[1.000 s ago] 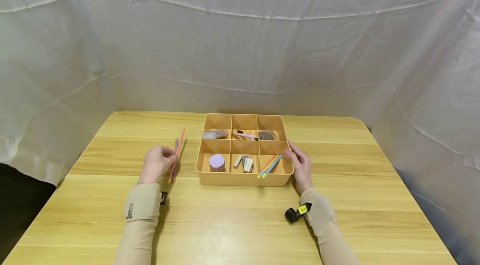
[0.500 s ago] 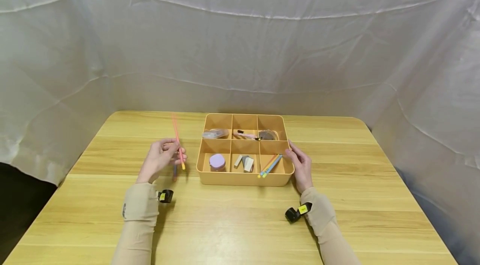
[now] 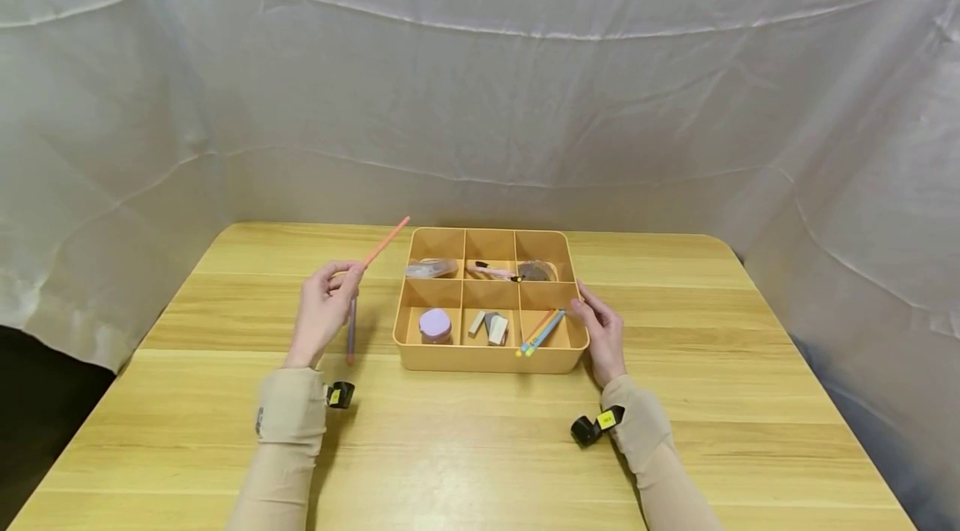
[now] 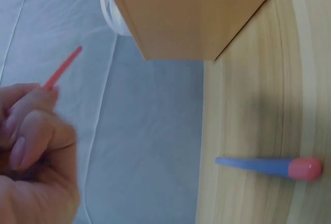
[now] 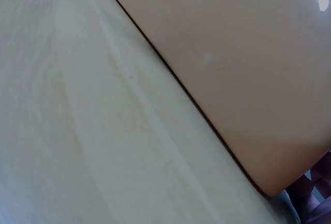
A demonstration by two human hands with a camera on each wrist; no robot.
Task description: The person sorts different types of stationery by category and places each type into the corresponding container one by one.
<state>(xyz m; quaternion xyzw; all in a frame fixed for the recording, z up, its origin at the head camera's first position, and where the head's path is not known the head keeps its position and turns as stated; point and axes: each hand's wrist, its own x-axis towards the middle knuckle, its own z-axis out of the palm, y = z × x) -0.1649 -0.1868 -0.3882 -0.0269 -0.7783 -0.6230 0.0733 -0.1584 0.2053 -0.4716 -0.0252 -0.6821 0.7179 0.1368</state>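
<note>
My left hand (image 3: 324, 310) pinches a coral-red pencil (image 3: 387, 241) above the table, its length slanting up and away to the right. Below that hand lies a blue-purple pencil (image 3: 351, 331); the left wrist view shows its rounded pink end (image 4: 305, 168). A tan box with six compartments (image 3: 480, 358) stands just right of these. My right hand (image 3: 602, 337) grips the box's right side, thumb at the rim. Only some fingers of it show at the box corner in the right wrist view. In the front right compartment, several coloured pencils (image 3: 546, 333) lean over the front rim.
A lilac-lidded jar (image 3: 435, 324) sits front left in the box, with white and grey erasers (image 3: 497, 329) beside it. Behind are a clear plastic item (image 3: 431, 268), a pink-and-black pen (image 3: 491, 271) and a dark round item (image 3: 534, 270). Pale curtains (image 3: 480, 97) hang behind the table.
The left hand has lifted the coral-red pencil off the table and turned it, so it now points up to the right. The blue-purple pencil stays put. The right hand and box have not moved.
</note>
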